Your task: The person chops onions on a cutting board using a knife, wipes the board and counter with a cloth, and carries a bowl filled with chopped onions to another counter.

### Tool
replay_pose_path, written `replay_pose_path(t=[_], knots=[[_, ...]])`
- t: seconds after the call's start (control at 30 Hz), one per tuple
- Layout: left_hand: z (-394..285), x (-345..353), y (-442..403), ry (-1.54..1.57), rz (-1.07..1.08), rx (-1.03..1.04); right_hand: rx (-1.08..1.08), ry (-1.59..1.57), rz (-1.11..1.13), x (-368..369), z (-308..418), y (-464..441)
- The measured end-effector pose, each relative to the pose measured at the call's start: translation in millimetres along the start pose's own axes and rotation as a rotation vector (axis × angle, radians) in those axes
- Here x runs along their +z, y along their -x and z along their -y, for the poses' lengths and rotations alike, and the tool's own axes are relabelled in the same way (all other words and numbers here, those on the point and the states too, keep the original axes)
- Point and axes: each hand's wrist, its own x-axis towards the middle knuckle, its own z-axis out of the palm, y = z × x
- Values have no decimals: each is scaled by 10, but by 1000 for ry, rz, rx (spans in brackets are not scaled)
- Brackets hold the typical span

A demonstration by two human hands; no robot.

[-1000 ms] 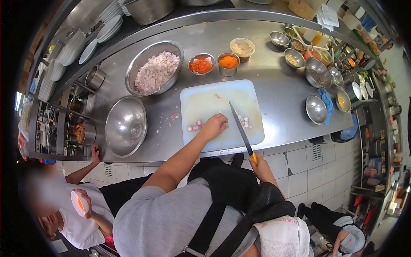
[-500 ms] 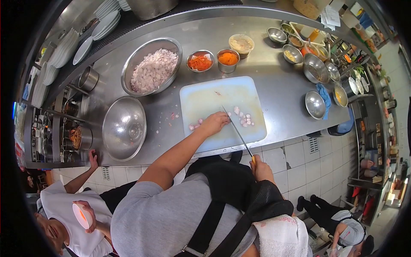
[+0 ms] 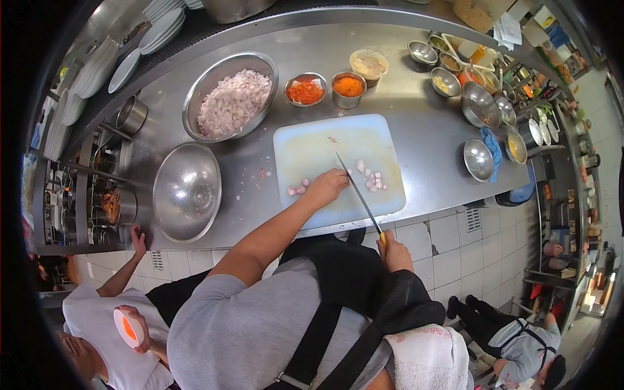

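My right hand (image 3: 394, 252) grips the yellow handle of a long kitchen knife (image 3: 364, 205), its blade slanting across the cutting board (image 3: 331, 130). Close against the blade's left side, my left hand (image 3: 329, 187) has its fingers curled and pressed down on a shallot, mostly hidden by the fingertips. Right of the blade lies a cluster of peeled shallots (image 3: 372, 182). Several more shallots (image 3: 299, 188) rest by the board's left edge, beside my left wrist. A small reddish scrap sits near the top of the board.
Behind the board stand a large bowl of chopped shallots (image 3: 234, 104), shredded orange food (image 3: 305, 91), an orange-filled tin (image 3: 348, 90) and a lidded tub (image 3: 369, 66). An upturned-looking steel bowl (image 3: 187, 192) is at left. A co-worker (image 3: 114, 331) holding a cup stands close on the left.
My hands and the knife stay almost in place, the blade shifting very slightly. The person at the far right has turned and bent differently. The left co-worker's cup tilts a little.
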Motion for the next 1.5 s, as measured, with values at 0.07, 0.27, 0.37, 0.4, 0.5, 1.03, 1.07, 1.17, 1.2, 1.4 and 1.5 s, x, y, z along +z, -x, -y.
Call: replay_pose_path(t=[0.07,0.27,0.37,0.4,0.5,1.03,1.07,1.17,1.2,1.4,1.5], knots=[[-8,-25,-15,6,8,0,-2,-24,7,144,-114,-16],[-23,-23,26,-21,34,-30,14,-23,24,-68,50,-27],[-12,-3,15,-26,33,-27,-26,-59,1,255,-192,-136],[-12,11,19,-31,41,-37,-23,-56,4,196,-174,-105],[0,15,40,-53,20,-21,-19,-23,26,11,-13,-91],[-31,15,70,-70,-36,0,-19,-81,52,35,-41,-60],[-44,18,73,-63,-53,-4,10,-82,69,24,-50,-48],[-59,25,68,-53,-39,-19,-41,-126,25,272,-231,-144],[-51,15,60,-60,-12,-31,-44,-124,25,197,-195,-120],[-1,55,79,-64,-61,21,-18,-136,38,154,-138,-77],[-15,53,88,-58,-42,-13,-36,-113,54,78,-92,-65]])
